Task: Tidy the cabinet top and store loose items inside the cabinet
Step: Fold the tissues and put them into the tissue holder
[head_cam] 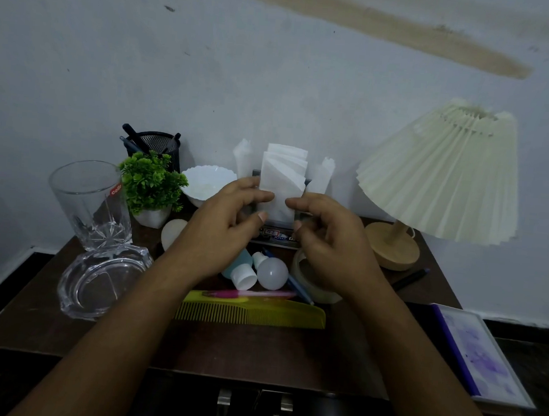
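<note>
A fan of folded white napkins stands in a holder at the back of the dark wooden cabinet top. My left hand and my right hand meet at the lower part of the napkins, each with fingers and thumb curled onto them from its own side. In front of the hands lie a white bulb, a blue bottle with a white cap, a tape roll, a pink pen and a yellow comb.
On the left stand a glass tumbler, a glass ashtray, a small green plant, a mesh pen pot and a white bowl. A pleated lamp, a dark pen and a purple book are on the right. Cabinet door handles show below.
</note>
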Demonstrator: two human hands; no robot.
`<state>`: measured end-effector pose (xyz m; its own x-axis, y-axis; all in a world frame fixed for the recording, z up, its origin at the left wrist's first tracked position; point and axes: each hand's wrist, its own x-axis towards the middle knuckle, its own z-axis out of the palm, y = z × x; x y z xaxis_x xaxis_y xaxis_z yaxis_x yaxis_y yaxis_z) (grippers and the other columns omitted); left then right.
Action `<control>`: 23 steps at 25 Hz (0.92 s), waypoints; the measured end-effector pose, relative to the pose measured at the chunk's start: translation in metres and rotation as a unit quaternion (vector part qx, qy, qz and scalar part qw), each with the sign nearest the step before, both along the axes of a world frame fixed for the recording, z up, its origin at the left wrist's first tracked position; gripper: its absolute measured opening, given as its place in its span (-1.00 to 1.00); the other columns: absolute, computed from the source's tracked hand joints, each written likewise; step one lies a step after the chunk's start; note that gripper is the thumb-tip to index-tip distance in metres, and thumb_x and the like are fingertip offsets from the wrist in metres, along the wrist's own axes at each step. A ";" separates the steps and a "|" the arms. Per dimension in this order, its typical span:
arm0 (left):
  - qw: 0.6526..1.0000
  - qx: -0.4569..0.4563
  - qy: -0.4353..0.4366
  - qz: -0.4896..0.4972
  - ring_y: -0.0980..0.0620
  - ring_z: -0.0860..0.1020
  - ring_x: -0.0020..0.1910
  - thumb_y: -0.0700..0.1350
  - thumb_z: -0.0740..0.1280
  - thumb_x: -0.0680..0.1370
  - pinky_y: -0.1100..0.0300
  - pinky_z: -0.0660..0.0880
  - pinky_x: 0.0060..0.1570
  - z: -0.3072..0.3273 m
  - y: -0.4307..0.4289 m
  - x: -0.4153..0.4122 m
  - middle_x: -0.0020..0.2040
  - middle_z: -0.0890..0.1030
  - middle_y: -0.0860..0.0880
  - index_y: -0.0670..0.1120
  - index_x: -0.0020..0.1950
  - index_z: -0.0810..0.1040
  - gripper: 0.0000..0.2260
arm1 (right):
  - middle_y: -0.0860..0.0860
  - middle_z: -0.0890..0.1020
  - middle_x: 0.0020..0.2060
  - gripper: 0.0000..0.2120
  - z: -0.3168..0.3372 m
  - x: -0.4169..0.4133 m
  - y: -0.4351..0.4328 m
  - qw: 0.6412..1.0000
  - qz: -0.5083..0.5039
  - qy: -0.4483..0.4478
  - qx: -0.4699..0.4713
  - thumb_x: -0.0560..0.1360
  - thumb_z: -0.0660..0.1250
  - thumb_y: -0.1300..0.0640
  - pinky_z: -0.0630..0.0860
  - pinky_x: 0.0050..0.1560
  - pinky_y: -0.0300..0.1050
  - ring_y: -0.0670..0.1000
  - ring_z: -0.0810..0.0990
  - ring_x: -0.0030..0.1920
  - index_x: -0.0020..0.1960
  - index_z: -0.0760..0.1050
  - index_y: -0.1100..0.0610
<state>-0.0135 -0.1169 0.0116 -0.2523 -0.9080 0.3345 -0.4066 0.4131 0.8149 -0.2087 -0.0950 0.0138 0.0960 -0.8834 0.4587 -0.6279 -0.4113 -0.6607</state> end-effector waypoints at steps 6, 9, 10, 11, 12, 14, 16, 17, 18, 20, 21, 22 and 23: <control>0.999 -0.029 -0.030 0.012 0.02 0.60 0.17 -0.12 0.34 0.63 -0.04 0.53 0.27 0.004 0.002 -0.001 0.37 0.55 0.03 -0.07 0.38 0.58 -0.69 | -0.18 0.48 0.27 -0.62 -0.001 0.001 -0.001 1.000 -0.025 0.003 0.000 0.57 0.34 0.23 0.58 0.22 -0.09 -0.04 0.60 0.16 0.39 0.51 0.08; 0.996 -0.044 -0.066 0.028 0.07 0.54 0.29 -0.09 0.35 0.62 0.03 0.47 0.34 0.005 0.003 -0.002 0.37 0.55 0.02 -0.06 0.39 0.57 -0.67 | -0.09 0.53 0.31 -0.61 -0.003 0.002 -0.002 0.998 -0.040 0.042 0.005 0.58 0.34 0.20 0.48 0.26 -0.19 -0.06 0.54 0.26 0.40 0.50 0.10; 0.995 -0.044 -0.083 0.030 0.07 0.51 0.32 -0.08 0.36 0.62 0.04 0.46 0.35 0.005 0.004 -0.002 0.39 0.54 0.02 -0.06 0.40 0.56 -0.65 | -0.05 0.55 0.31 -0.61 -0.003 0.002 -0.002 0.997 -0.043 0.061 0.012 0.58 0.34 0.19 0.46 0.25 -0.22 -0.06 0.53 0.27 0.40 0.50 0.11; 0.994 -0.042 -0.097 0.030 0.05 0.50 0.33 -0.06 0.36 0.62 0.05 0.45 0.35 0.005 0.004 -0.003 0.40 0.53 0.02 -0.06 0.42 0.54 -0.63 | -0.04 0.56 0.31 -0.61 -0.003 0.002 -0.002 0.996 -0.046 0.074 0.020 0.57 0.34 0.18 0.44 0.23 -0.26 -0.06 0.52 0.27 0.39 0.50 0.11; 0.993 -0.041 -0.108 0.031 0.02 0.50 0.33 -0.05 0.36 0.61 0.05 0.45 0.34 0.005 0.005 -0.004 0.42 0.51 0.02 -0.06 0.43 0.53 -0.62 | -0.04 0.56 0.30 -0.61 -0.003 0.002 -0.001 0.995 -0.048 0.080 0.026 0.57 0.35 0.17 0.40 0.19 -0.33 -0.08 0.52 0.26 0.39 0.50 0.11; 0.992 -0.044 -0.115 0.039 0.01 0.48 0.36 -0.03 0.37 0.61 0.02 0.44 0.35 0.006 0.005 -0.004 0.46 0.46 0.03 -0.08 0.44 0.52 -0.60 | -0.07 0.55 0.30 -0.61 -0.001 0.001 -0.001 0.995 -0.060 0.077 0.019 0.55 0.38 0.15 0.30 0.10 -0.49 -0.18 0.48 0.19 0.37 0.52 0.10; 0.991 -0.054 -0.110 0.060 0.05 0.46 0.39 -0.03 0.37 0.60 0.02 0.43 0.38 0.008 0.005 -0.002 0.46 0.47 0.03 -0.08 0.42 0.53 -0.60 | -0.09 0.54 0.29 -0.64 0.002 -0.001 0.001 0.995 -0.076 0.062 0.007 0.55 0.39 0.14 0.35 0.05 -0.44 -0.22 0.45 0.09 0.34 0.55 0.09; 0.990 -0.059 -0.108 0.075 0.06 0.47 0.37 -0.02 0.38 0.60 0.04 0.43 0.36 0.009 0.006 0.000 0.43 0.49 0.03 -0.08 0.41 0.55 -0.61 | -0.08 0.54 0.27 -0.66 0.004 -0.002 0.002 0.995 -0.082 0.055 0.005 0.55 0.39 0.13 0.43 0.04 -0.34 -0.19 0.48 0.03 0.32 0.55 0.09; 0.988 -0.063 -0.106 0.089 0.06 0.49 0.32 -0.02 0.38 0.59 0.06 0.45 0.32 0.009 0.007 0.002 0.40 0.51 0.03 -0.08 0.39 0.56 -0.62 | -0.08 0.56 0.21 -0.68 0.005 -0.002 0.004 0.995 -0.088 0.053 0.006 0.56 0.38 0.12 0.49 0.02 -0.24 -0.16 0.50 -0.03 0.30 0.55 0.08; 0.986 -0.070 -0.100 0.110 0.07 0.55 0.15 -0.02 0.38 0.60 0.13 0.47 0.16 0.009 0.010 0.006 0.33 0.55 0.04 -0.07 0.36 0.58 -0.65 | -0.09 0.56 0.09 -0.72 0.007 -0.004 0.009 0.993 -0.102 0.052 0.005 0.57 0.38 0.12 0.55 -0.06 -0.14 -0.12 0.54 -0.12 0.27 0.56 0.05; 0.985 -0.074 -0.098 0.121 0.11 0.56 0.02 -0.01 0.37 0.60 0.15 0.46 0.07 0.008 0.011 0.007 0.29 0.56 0.04 -0.05 0.35 0.59 -0.67 | -0.09 0.56 0.04 -0.75 0.008 -0.006 0.011 0.993 -0.110 0.050 0.000 0.57 0.37 0.12 0.56 -0.09 -0.13 -0.10 0.56 -0.14 0.25 0.57 0.05; 0.984 -0.076 -0.095 0.134 0.15 0.55 -0.09 0.00 0.37 0.60 0.15 0.45 0.00 0.008 0.012 0.008 0.24 0.56 0.04 -0.03 0.32 0.61 -0.69 | -0.09 0.57 0.02 -0.77 0.008 -0.007 0.014 0.991 -0.120 0.050 -0.004 0.57 0.37 0.13 0.55 -0.11 -0.14 -0.09 0.56 -0.14 0.22 0.58 0.04; 0.982 -0.075 -0.091 0.147 0.19 0.53 -0.17 0.01 0.37 0.60 0.14 0.46 -0.05 0.007 0.013 0.009 0.19 0.56 0.04 -0.01 0.28 0.62 -0.72 | -0.08 0.57 0.02 -0.79 0.008 -0.008 0.017 0.990 -0.132 0.051 -0.005 0.57 0.36 0.13 0.54 -0.10 -0.18 -0.10 0.56 -0.11 0.19 0.59 0.04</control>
